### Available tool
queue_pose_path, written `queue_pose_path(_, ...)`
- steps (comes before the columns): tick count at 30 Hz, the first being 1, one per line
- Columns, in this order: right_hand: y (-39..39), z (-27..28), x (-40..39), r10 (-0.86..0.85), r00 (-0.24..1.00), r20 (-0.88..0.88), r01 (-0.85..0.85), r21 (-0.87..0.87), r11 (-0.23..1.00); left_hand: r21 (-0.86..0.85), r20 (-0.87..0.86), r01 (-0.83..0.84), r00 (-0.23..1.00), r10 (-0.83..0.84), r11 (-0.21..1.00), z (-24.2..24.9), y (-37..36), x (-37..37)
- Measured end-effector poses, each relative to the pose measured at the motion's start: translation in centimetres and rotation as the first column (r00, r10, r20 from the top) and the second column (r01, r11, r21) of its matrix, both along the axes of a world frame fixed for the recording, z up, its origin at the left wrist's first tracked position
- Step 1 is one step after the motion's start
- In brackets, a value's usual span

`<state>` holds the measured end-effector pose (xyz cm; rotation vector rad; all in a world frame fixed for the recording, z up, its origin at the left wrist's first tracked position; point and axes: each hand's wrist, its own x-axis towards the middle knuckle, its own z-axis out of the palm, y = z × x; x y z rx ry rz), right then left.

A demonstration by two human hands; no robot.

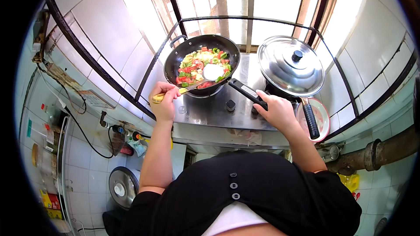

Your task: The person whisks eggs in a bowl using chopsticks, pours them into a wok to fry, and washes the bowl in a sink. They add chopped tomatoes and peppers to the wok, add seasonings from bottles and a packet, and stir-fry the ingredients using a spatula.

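A black wok (pixel 173 63) stands on the left burner of the steel stove. Chopped red, green and pale yellow food (pixel 197 64) lies in it. My left hand (pixel 164 100) is closed round the yellow handle of a metal ladle (pixel 194 86). The ladle's shiny round head rests over the food, inside the wok. My right hand (pixel 276 110) grips the end of the wok's black handle (pixel 243 91), which points toward me on the right. The wok sits level.
Right of the wok, a second pan with a domed steel lid (pixel 284 67) has its black handle (pixel 309 120) pointing toward me. Below it sits a red-rimmed bowl (pixel 325 118). A black metal rail (pixel 249 17) curves behind the stove (pixel 205 111). A round lidded pot (pixel 122 188) stands lower left.
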<state>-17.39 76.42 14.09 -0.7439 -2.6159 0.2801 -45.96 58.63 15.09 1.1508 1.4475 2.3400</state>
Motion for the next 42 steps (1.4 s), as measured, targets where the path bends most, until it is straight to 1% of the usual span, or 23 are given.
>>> queue_pose_path(2,-0.1,0.1,0.0,0.006,1.0,0.002,-0.006,0.013,1.0,0.085,0.031,-0.009,0.999,0.006,0.996,0.2,0.2,0.3)
queue_pose_path(5,0.1,-0.3,0.0,0.017,1.0,-0.015,-0.016,0.057,0.998,0.377,0.149,-0.141,0.985,0.091,0.916,0.2,0.7,-0.8)
queue_pose_path(8,0.1,-0.5,0.0,0.002,1.0,-0.015,-0.002,0.043,0.999,0.44,0.043,-0.126,0.992,0.119,0.889,0.3,0.7,-2.5)
queue_pose_path(12,-0.1,-0.2,0.1,0.005,1.0,-0.006,-0.005,0.037,0.999,0.362,-0.056,-0.209,0.968,0.245,0.908,0.2,1.6,-4.0)
queue_pose_path(13,0.0,-0.2,0.1,0.008,1.0,-0.009,-0.008,0.04,0.999,0.345,-0.038,-0.224,0.967,0.252,0.911,0.0,1.7,-4.3)
queue_pose_path(16,0.0,0.0,0.1,0.008,1.0,-0.006,-0.007,0.049,0.999,0.147,-0.046,-0.326,0.941,0.335,0.934,-0.3,1.3,-4.7)
queue_pose_path(19,-0.1,0.4,0.1,0.001,1.0,-0.001,-0.001,0.027,1.0,0.046,-0.063,-0.302,0.951,0.304,0.952,0.9,1.2,-4.6)
queue_pose_path(21,-0.2,0.4,0.0,-0.003,1.0,0.004,0.003,0.02,1.0,0.005,-0.105,-0.284,0.954,0.282,0.959,1.0,1.4,-4.8)
queue_pose_path(26,-0.1,0.2,0.0,-0.003,1.0,0.003,0.002,0.031,1.0,-0.031,-0.175,-0.306,0.939,0.296,0.952,0.3,1.7,-4.0)
queue_pose_path(30,0.0,0.3,0.2,0.028,0.999,-0.015,-0.028,0.012,1.0,-0.033,-0.207,-0.321,0.929,0.307,0.947,0.2,1.5,-3.5)
queue_pose_path(33,0.1,0.2,0.2,0.025,1.0,0.015,-0.026,0.035,0.999,0.017,-0.155,-0.304,0.94,0.303,0.953,0.4,1.7,-4.0)
queue_pose_path(36,0.2,0.0,0.3,0.02,1.0,0.02,-0.021,0.045,0.999,0.268,-0.015,-0.304,0.947,0.32,0.914,1.3,2.6,-4.3)
queue_pose_path(37,0.2,0.0,0.3,0.024,1.0,0.007,-0.024,0.056,0.998,0.306,-0.013,-0.276,0.956,0.294,0.911,1.3,2.9,-4.6)
queue_pose_path(40,0.0,0.4,0.2,0.013,0.999,0.033,-0.014,0.043,0.999,0.343,-0.031,-0.254,0.959,0.282,0.904,0.9,4.3,-5.0)
queue_pose_path(42,0.1,0.2,0.2,0.025,1.0,0.016,-0.025,0.043,0.999,0.297,-0.039,-0.276,0.953,0.3,0.914,0.6,4.8,-5.1)
